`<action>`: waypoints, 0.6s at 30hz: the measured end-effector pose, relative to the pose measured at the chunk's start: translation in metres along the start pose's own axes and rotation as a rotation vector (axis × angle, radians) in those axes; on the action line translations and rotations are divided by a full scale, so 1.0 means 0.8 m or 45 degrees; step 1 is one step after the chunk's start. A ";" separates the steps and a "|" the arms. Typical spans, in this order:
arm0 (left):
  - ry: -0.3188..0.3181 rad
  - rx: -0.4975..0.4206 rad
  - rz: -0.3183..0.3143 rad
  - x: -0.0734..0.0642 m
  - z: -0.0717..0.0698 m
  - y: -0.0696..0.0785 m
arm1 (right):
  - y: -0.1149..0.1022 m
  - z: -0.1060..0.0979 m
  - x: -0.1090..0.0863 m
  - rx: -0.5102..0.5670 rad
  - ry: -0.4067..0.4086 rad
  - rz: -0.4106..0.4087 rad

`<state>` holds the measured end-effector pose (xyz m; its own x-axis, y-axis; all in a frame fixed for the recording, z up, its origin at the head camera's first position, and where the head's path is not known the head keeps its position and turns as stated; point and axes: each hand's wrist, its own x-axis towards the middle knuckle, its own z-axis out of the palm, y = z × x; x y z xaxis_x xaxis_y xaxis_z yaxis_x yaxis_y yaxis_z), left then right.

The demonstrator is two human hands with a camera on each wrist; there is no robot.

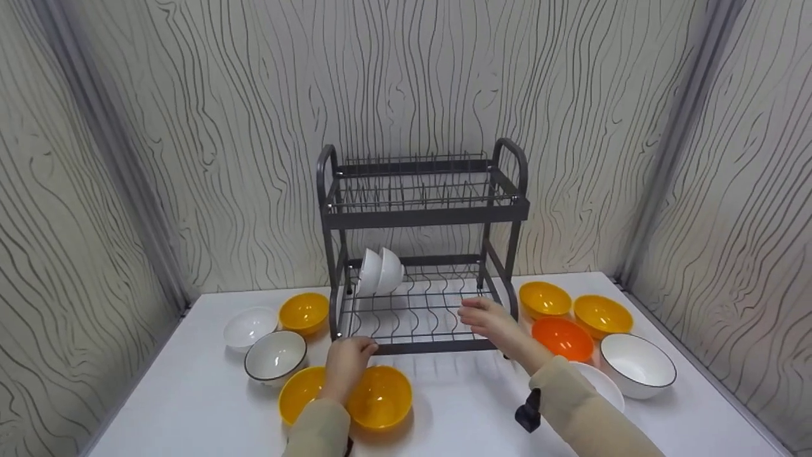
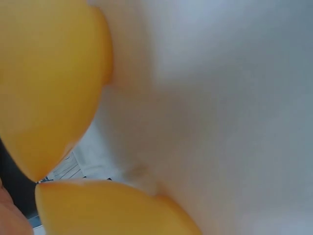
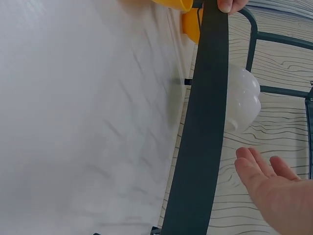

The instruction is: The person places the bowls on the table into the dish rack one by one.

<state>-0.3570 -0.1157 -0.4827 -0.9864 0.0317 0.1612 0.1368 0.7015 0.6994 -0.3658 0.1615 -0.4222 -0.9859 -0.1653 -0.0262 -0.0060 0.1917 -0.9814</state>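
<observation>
A dark two-tier dish rack [image 1: 425, 219] stands at the back of the table. My left hand [image 1: 347, 365] grips its lower front bar near the left corner; in the right wrist view, those fingertips [image 3: 230, 5] lie over the bar's edge. Two white bowls [image 1: 391, 271] stand on their sides, nested, at the left of the lower tier. Over that tier's right part, my right hand [image 1: 498, 324] is held with fingers extended and nothing in it. Two yellow bowls [image 1: 380, 400] sit beneath my left forearm, partly hidden by it; the left wrist view shows their curved sides [image 2: 49, 88].
Left of the rack sit a white bowl [image 1: 249, 329], a yellow bowl [image 1: 304, 313] and a dark-rimmed white bowl [image 1: 276, 357]. On the right are yellow bowls [image 1: 602, 315], an orange bowl [image 1: 563, 338], another dark-rimmed bowl [image 1: 637, 365] and a white bowl [image 1: 602, 387] partly behind my sleeve.
</observation>
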 end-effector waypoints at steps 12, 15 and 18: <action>0.002 0.000 -0.043 0.002 0.002 -0.001 | 0.008 -0.054 -0.045 -0.053 0.127 -0.029; 0.030 0.032 0.000 0.001 0.002 -0.002 | 0.012 -0.065 -0.058 -0.132 0.185 -0.010; 0.057 0.053 0.014 0.002 0.002 0.000 | 0.017 -0.076 -0.069 -0.237 0.252 -0.017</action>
<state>-0.3586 -0.1145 -0.4840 -0.9797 0.0082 0.2001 0.1426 0.7301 0.6683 -0.3219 0.2317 -0.4223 -0.9989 0.0199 0.0420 -0.0317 0.3684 -0.9291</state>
